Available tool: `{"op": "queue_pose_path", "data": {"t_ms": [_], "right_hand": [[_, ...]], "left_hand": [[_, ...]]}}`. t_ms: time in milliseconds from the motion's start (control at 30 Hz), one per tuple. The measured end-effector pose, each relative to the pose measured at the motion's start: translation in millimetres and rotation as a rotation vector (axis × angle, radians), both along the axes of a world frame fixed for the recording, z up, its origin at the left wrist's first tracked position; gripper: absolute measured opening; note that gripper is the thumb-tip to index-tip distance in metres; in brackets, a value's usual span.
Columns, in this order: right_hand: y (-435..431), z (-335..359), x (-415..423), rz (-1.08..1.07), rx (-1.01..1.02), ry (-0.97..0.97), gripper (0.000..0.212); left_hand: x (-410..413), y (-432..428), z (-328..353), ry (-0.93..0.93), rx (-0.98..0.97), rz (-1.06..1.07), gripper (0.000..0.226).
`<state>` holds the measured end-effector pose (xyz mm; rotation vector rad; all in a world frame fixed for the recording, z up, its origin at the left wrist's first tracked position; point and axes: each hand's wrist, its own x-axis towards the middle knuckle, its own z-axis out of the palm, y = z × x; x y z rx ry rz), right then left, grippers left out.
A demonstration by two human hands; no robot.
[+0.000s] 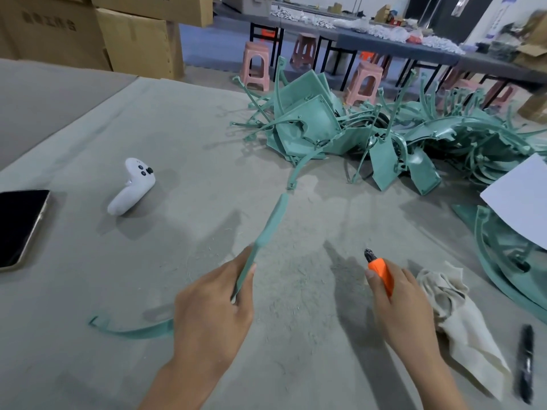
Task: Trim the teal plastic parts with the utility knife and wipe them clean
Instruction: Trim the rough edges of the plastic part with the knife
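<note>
The left hand (213,306) pinched a teal strip (266,229); the right hand (396,303) gripped the utility knife (381,273). A cloth (453,318) lay beside it, with a blurred pen (525,365), perhaps, farther right.

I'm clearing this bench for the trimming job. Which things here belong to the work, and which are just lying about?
Job: long teal plastic strip, held by left hand; orange-handled utility knife, held by right hand; crumpled beige cloth; heap of teal plastic parts.
Lying about: white handheld controller; black smartphone; black pen-shaped object; white paper sheet.
</note>
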<state>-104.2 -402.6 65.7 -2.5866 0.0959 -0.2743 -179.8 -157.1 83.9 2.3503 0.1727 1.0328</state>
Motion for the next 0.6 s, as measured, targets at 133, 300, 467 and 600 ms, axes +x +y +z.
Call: {"op": "queue_pose_path", "data": {"t_ms": [133, 300, 467, 600], "right_hand": [[7.7, 11.2, -3.7, 0.081, 0.235, 0.020, 0.019], [37.2, 44.3, -18.9, 0.203, 1.023, 0.353, 0.038], [65.8, 66.1, -32.7, 0.379, 1.186, 0.446, 0.035], [76.3, 67.1, -33.4, 0.421, 1.200, 0.495, 0.025]], "left_hand": [[2.7, 3.4, -0.4, 0.015, 0.088, -0.037, 0.047], [3.1, 6.0, 1.9, 0.046, 0.219, -0.134, 0.061], [0.6, 1.1, 3.2, 0.063, 0.246, -0.144, 0.059], [-0.1, 1.8, 3.3, -0.004, 0.315, -0.115, 0.052]]}}
